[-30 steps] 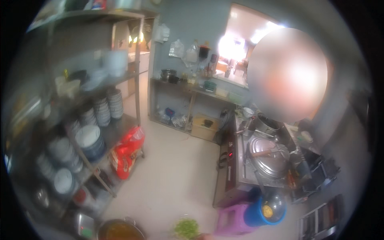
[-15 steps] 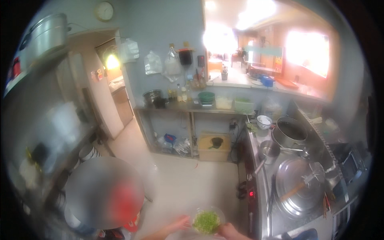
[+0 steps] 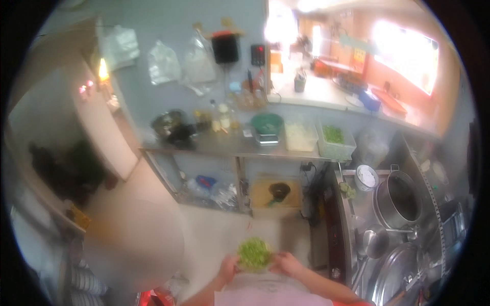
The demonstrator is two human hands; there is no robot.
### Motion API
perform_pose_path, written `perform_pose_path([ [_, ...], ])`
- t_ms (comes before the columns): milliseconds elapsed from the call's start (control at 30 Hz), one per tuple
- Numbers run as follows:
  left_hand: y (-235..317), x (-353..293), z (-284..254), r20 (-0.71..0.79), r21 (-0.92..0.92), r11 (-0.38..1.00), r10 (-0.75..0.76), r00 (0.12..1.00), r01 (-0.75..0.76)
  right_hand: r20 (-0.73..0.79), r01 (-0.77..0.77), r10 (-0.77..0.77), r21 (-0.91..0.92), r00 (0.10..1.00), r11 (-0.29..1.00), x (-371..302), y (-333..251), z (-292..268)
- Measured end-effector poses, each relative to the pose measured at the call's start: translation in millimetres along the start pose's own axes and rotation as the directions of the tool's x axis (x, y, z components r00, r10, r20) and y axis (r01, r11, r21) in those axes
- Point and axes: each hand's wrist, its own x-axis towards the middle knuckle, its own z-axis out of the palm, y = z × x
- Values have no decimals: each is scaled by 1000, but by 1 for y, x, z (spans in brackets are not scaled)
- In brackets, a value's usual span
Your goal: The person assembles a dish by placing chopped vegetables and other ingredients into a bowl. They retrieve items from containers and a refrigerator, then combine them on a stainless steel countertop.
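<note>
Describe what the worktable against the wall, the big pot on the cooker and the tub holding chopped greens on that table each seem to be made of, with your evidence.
Worktable: probably stainless steel, with a grey, dully reflective top and thin metal legs.
Big pot: bare metal, steel or aluminium, silvery with a bright rim and side handles.
Tub: likely clear or whitish plastic; the greens show through its wall, though blur leaves this uncertain.

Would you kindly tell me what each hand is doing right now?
Left hand: closed on the left side of the bunch of chopped greens.
Right hand: closed on the right side of the same bunch.
</note>
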Motion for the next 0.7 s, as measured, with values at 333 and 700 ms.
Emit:
perform_pose_path([
  [333,241,226,80,-35,-7,964,266,963,-267,-160,334,-732,-811,663,480,160,-273,-124],
  [700,343,357,100,-257,-64,965,230,939,-254,51,1,-267,-983,962,-184,384,-491,-220],
])
